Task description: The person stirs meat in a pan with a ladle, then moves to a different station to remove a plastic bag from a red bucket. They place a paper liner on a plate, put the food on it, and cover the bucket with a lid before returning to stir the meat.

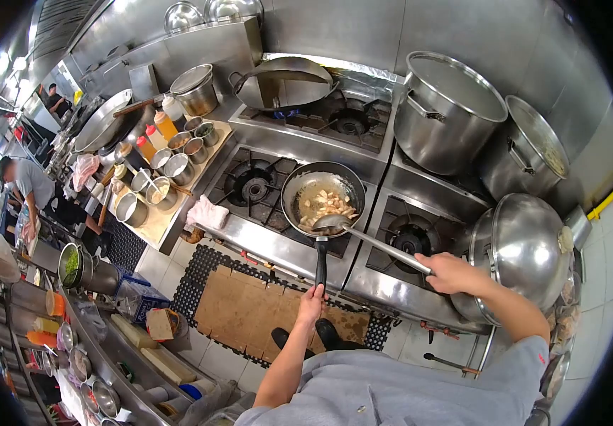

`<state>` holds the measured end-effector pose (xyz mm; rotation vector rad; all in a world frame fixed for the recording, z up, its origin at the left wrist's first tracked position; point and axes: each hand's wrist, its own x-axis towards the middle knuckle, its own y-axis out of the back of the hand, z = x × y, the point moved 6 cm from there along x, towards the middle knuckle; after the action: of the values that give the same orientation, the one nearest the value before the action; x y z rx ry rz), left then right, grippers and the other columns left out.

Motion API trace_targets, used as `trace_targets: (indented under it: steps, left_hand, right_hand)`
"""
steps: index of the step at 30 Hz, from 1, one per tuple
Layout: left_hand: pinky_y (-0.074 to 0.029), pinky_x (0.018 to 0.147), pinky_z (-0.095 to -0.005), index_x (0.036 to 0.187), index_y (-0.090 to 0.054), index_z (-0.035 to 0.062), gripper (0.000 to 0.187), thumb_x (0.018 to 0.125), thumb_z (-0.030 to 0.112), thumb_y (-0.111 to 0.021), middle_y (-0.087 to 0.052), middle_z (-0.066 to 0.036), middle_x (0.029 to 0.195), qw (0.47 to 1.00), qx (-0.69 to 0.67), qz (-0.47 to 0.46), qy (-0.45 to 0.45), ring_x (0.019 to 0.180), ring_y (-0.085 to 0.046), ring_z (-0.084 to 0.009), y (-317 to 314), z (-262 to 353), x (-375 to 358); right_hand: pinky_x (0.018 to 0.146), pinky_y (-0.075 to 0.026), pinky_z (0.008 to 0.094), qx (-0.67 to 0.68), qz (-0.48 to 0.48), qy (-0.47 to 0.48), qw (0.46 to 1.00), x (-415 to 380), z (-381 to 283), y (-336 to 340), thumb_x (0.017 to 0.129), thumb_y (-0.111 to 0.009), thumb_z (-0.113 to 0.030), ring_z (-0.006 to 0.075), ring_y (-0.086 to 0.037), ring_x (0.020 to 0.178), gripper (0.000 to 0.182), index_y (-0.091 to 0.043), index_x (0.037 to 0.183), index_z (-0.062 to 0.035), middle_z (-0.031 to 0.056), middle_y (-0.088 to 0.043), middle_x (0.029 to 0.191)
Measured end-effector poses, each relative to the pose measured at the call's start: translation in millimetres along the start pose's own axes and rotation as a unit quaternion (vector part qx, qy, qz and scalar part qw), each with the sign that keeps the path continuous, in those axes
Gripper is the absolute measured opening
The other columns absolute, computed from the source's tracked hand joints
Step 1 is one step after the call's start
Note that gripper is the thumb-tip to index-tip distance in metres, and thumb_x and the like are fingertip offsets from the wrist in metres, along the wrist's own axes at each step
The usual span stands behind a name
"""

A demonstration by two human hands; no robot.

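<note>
My left hand [311,305] is closed round the black handle of a frying pan [352,186], which sits on a front burner of the stove. Pale chunks of food [332,204] lie in cloudy liquid toward the near right side of the pan. In my right hand [451,272] is the end of a long metal ladle [384,248], gripped with fingers wrapped round it. The ladle's bowl rests low at the pan's near rim, overlapping the food.
A wok [285,89] of dark liquid stands on the back burner. Tall stockpots [448,135] and a large domed lid [530,248] are at the right. Sauce bottles [165,126] and metal seasoning tins [178,169] fill the left counter, beside a cloth [207,213]. Another person [35,186] works far left.
</note>
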<state>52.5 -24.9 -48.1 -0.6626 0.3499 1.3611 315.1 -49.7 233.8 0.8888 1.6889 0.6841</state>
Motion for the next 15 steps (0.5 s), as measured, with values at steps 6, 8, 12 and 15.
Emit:
trace_targets:
  steps: [6,8,12,15]
  left_hand:
    - [-0.035,0.044,-0.0219,0.090,-0.054,0.0073,0.029,0.092,0.036,-0.051,-0.052,0.002,0.069,0.999,-0.043,-0.005,0.001,0.050,-0.041,-0.0064,-3,10,-5]
    - [-0.035,0.044,-0.0219,0.089,-0.054,0.0072,0.028,0.092,0.035,-0.051,-0.051,0.002,0.068,0.999,-0.051,-0.012,0.015,0.049,-0.040,-0.0065,-3,13,-8]
    - [-0.035,0.044,-0.0220,0.089,-0.055,0.0073,0.027,0.092,0.034,-0.050,-0.051,0.002,0.068,0.999,-0.034,0.011,0.012,0.049,-0.040,-0.0064,-1,16,-9]
    - [-0.036,0.044,-0.0223,0.091,-0.056,0.0074,0.027,0.093,0.034,-0.050,-0.052,0.002,0.069,1.000,-0.023,-0.004,0.013,0.050,-0.041,-0.0063,1,9,-4]
  right_hand:
    - [0.077,-0.048,0.0447,-0.033,0.109,0.015,0.993,57,24,-68,0.077,-0.050,-0.005,0.0402,-0.057,0.086,0.059,-0.035,0.134,-0.0017,0.0245,-0.055,0.095]
    - [0.076,-0.048,0.0444,-0.009,0.163,0.027,0.986,62,24,-71,0.078,-0.051,-0.005,0.0386,-0.057,0.083,0.058,-0.036,0.134,-0.0037,0.0215,-0.054,0.091]
    - [0.075,-0.045,0.0443,0.080,0.240,0.031,0.967,74,31,-77,0.077,-0.059,-0.005,0.0401,-0.056,0.084,0.058,-0.038,0.131,-0.0020,0.0236,-0.055,0.089]
    - [0.074,-0.045,0.0439,0.102,0.285,0.021,0.953,105,45,-88,0.080,-0.057,-0.007,0.0396,-0.055,0.084,0.058,-0.035,0.134,-0.0028,0.0219,-0.053,0.089]
